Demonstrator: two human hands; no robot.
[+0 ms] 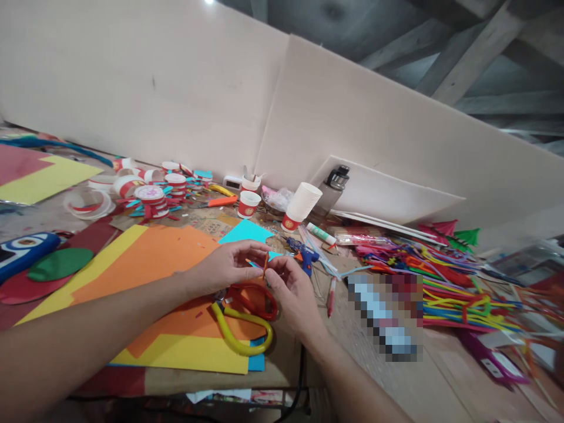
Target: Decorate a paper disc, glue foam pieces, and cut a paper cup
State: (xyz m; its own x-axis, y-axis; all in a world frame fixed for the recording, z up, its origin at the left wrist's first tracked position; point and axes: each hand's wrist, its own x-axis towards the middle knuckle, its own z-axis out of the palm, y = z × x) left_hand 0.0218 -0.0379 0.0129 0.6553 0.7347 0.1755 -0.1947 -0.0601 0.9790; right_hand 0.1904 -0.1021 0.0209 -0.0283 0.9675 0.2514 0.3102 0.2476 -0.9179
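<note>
My left hand (235, 265) and my right hand (291, 288) meet over the table, fingertips pinched on a thin orange strip (266, 265) that stands upright between them. It looks like paper, though its lower end is hidden by my fingers. Just below my hands lie scissors with one yellow handle and one red handle (249, 332), their blades mostly hidden. Under them are sheets of orange paper (176, 247) and yellow paper (198, 354). A light blue sheet (247, 231) shows behind my left hand, and a blue glue gun (309, 259) rests beyond my right.
Paper cups (303, 202) stand at the back near a dark bottle (331, 191). Decorated cup pieces (152, 201) crowd the back left. Colourful pipe cleaners (467, 308) pile up on the right. A red pen (332, 297), a glue stick (321, 234) and an orange cutter (221, 201) lie about.
</note>
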